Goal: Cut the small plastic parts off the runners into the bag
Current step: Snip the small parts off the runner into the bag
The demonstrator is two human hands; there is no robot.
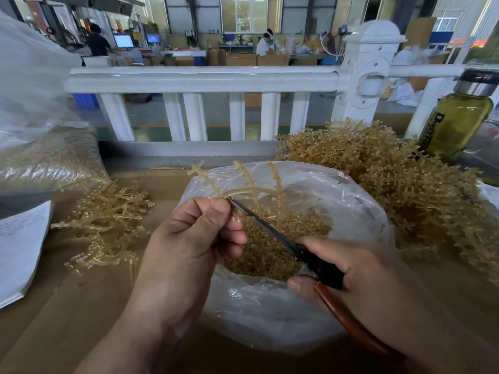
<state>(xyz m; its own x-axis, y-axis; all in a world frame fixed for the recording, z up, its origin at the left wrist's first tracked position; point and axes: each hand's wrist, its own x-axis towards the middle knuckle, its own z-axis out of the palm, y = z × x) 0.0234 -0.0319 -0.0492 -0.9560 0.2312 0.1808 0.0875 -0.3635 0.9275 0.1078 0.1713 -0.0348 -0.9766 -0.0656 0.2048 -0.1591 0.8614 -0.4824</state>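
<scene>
The left grip (194,238) comes up from the lower left with its back to the camera and the wrist bent. Its fingers are curled, and thumb and forefinger pinch a runner (251,190) at the left end of its curved stem. The runner stands over the far rim of the open bag (364,211). Three branches point up and others hang down into the bag.

The right grip (351,271) enters from the lower right, its fingers wrapped round the black and red handles of a cutter (318,265). The slim blades slant up and left, and the tip meets the runner just beside the left thumb. Whether the blades are parted cannot be told.

Loose parts (270,247) fill the bottom of the bag, which sits on the brown worktop (81,306). Heaps of runners lie on both sides, a small one (108,211) to the left and a big one (391,179) to the right. A bottle (456,122) stands at the far right.
</scene>
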